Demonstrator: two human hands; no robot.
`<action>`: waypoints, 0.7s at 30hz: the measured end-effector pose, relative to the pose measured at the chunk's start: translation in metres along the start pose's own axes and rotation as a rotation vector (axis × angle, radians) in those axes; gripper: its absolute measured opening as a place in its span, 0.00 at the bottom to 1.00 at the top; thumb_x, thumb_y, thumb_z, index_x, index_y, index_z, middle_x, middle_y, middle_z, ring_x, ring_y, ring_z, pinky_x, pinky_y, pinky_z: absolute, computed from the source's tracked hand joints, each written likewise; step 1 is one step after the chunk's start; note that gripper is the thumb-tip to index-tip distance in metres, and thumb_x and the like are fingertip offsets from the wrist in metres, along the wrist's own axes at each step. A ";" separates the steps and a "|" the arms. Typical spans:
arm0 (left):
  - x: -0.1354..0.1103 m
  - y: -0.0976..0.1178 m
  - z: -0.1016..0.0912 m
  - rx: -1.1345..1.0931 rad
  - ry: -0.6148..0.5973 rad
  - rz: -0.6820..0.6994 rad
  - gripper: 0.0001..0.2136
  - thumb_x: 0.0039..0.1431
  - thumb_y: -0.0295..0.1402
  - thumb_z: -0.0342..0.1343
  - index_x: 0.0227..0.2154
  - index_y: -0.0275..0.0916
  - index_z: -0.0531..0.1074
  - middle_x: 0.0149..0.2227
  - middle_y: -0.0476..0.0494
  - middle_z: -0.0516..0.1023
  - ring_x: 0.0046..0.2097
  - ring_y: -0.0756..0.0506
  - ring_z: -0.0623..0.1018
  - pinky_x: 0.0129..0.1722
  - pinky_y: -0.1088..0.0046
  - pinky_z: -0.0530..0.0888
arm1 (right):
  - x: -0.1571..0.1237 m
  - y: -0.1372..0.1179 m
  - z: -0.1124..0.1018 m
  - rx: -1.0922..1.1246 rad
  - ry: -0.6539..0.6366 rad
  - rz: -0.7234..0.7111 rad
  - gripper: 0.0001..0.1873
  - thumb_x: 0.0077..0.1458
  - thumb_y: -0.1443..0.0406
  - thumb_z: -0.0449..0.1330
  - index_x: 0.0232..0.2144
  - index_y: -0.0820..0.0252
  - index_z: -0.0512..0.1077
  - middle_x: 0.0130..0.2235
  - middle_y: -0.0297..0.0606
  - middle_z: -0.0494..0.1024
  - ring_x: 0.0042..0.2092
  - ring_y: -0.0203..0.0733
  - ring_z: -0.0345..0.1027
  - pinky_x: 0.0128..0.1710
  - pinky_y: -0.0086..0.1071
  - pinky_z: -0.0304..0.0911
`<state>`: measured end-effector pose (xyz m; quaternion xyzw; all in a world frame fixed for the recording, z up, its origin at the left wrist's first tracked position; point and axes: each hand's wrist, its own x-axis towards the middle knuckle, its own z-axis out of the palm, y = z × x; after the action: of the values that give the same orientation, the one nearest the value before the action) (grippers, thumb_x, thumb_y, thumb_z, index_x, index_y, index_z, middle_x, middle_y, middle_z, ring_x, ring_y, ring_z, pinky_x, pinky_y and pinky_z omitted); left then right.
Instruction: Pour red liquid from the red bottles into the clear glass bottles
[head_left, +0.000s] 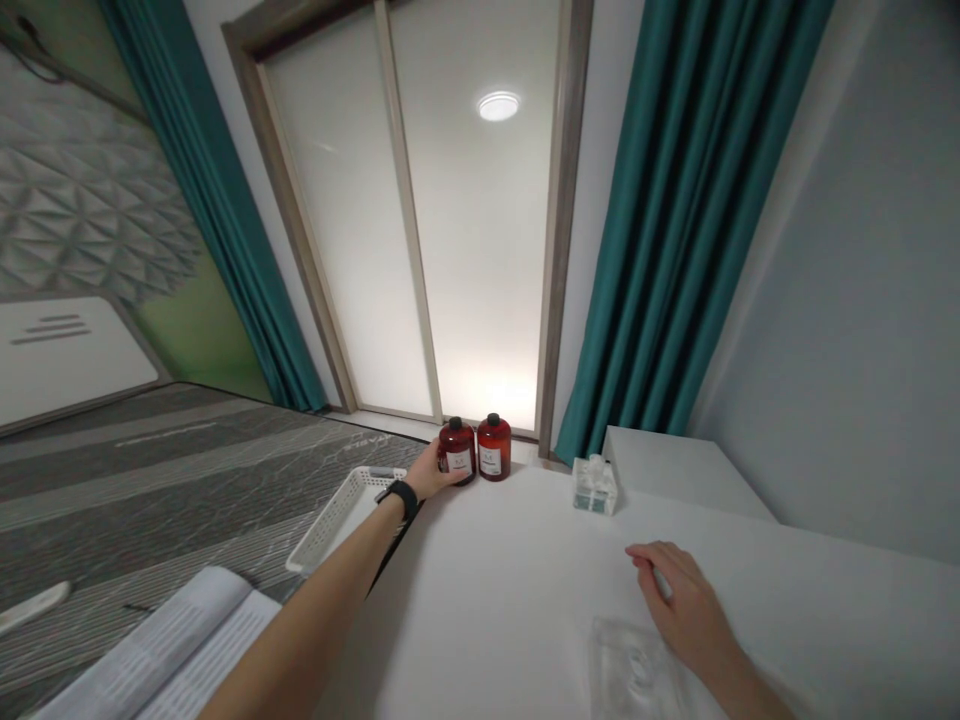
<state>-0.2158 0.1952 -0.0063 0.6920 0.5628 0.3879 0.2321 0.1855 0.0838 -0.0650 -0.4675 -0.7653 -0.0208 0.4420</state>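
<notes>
Near the far edge of the white table (480, 580), my left hand (429, 474) wraps around a dark red bottle (459, 460) with a black cap and white label. Its thumb lies across the front; the other fingers are partly hidden behind the bottle. A second, similar red bottle (493, 462) stands upright just to the right, close beside it. My right hand (679, 590) hovers over the right part of the table, fingers loosely curved, with nothing visible in them. Below it lies a clear plastic tray (607, 670), partly covered by the hand.
A clear box with a whitish top (595, 488) stands by a white cabinet (675, 465). On the left, a grey striped surface holds a white perforated basket (326, 535), an open book (172, 650) and a white handle-like object (34, 608). Sliding doors (480, 250) and teal curtains lie behind.
</notes>
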 end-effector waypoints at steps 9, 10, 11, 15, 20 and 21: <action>0.008 -0.025 0.014 0.020 0.000 -0.089 0.27 0.45 0.32 0.68 0.49 0.35 0.68 0.44 0.36 0.80 0.43 0.38 0.80 0.45 0.61 0.77 | -0.001 0.001 0.000 -0.023 0.031 -0.089 0.08 0.60 0.69 0.51 0.36 0.55 0.70 0.31 0.36 0.77 0.34 0.45 0.71 0.36 0.39 0.63; 0.008 -0.025 0.016 0.020 0.006 -0.088 0.27 0.45 0.32 0.68 0.49 0.35 0.67 0.44 0.36 0.80 0.44 0.38 0.80 0.45 0.61 0.77 | -0.001 0.001 0.000 -0.025 0.027 -0.089 0.08 0.60 0.70 0.51 0.36 0.55 0.70 0.31 0.36 0.77 0.34 0.45 0.71 0.36 0.39 0.63; 0.008 -0.024 0.017 0.022 0.013 -0.088 0.28 0.44 0.31 0.68 0.49 0.35 0.67 0.45 0.36 0.80 0.44 0.38 0.80 0.45 0.62 0.77 | -0.002 0.001 0.000 -0.026 0.022 -0.088 0.08 0.60 0.70 0.51 0.37 0.55 0.70 0.31 0.36 0.77 0.34 0.45 0.70 0.36 0.39 0.62; 0.006 -0.023 0.019 0.042 0.041 -0.087 0.28 0.44 0.29 0.69 0.49 0.34 0.67 0.45 0.35 0.80 0.45 0.37 0.80 0.46 0.60 0.77 | -0.002 0.002 0.001 -0.023 0.000 -0.087 0.08 0.61 0.70 0.51 0.37 0.55 0.69 0.31 0.36 0.76 0.34 0.45 0.70 0.36 0.39 0.62; 0.001 -0.019 0.023 0.067 0.069 -0.079 0.26 0.44 0.28 0.67 0.49 0.34 0.67 0.45 0.36 0.79 0.45 0.38 0.79 0.46 0.61 0.76 | -0.004 0.003 0.001 -0.011 -0.019 -0.082 0.08 0.60 0.70 0.52 0.38 0.56 0.70 0.32 0.37 0.76 0.34 0.45 0.69 0.37 0.40 0.61; -0.001 -0.018 0.024 0.072 0.080 -0.079 0.27 0.45 0.28 0.67 0.49 0.34 0.66 0.45 0.35 0.79 0.45 0.38 0.79 0.46 0.61 0.76 | -0.004 0.003 0.001 -0.009 -0.026 -0.079 0.08 0.60 0.70 0.52 0.38 0.56 0.70 0.32 0.37 0.76 0.34 0.46 0.69 0.37 0.40 0.61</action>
<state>-0.2072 0.2017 -0.0341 0.6613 0.6119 0.3853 0.1996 0.1880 0.0836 -0.0694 -0.4390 -0.7887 -0.0355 0.4288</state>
